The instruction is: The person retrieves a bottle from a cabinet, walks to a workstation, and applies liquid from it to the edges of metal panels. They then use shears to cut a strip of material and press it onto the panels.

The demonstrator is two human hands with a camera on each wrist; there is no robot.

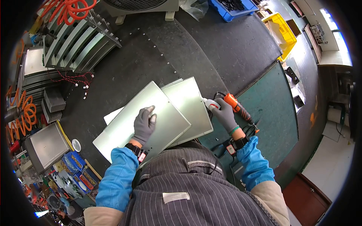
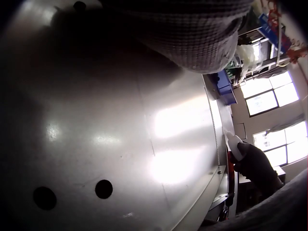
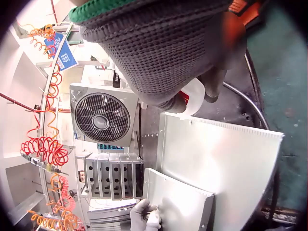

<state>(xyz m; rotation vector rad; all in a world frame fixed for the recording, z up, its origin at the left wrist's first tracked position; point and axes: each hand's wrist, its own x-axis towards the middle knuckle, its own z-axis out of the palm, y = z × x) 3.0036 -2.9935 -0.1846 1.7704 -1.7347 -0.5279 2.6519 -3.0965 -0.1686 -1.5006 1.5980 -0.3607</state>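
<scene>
My left hand (image 1: 144, 123), in a grey glove with pale fingertips, rests on the upper sheet-metal panel (image 1: 167, 113) with its fingers loosely bent. That panel lies slanted over a second metal panel (image 1: 190, 100). In the left wrist view, the glove (image 2: 202, 38) hangs over the shiny metal, which has round holes, and the fingertips are hidden. My right hand (image 1: 226, 116) grips a small white squeeze bottle (image 1: 212, 104) with a red label. Its nozzle points left, close to the right edge of the second panel. The right wrist view shows the bottle (image 3: 195, 98) partly behind the fingers.
An orange-and-black corded tool (image 1: 235, 105) lies right of my right hand on the green mat (image 1: 275, 109). A box fan (image 3: 101, 118) and a rack of slotted metal parts (image 1: 79, 45) stand at the back. Blue (image 1: 241, 14) and yellow (image 1: 288, 35) bins sit at the far right.
</scene>
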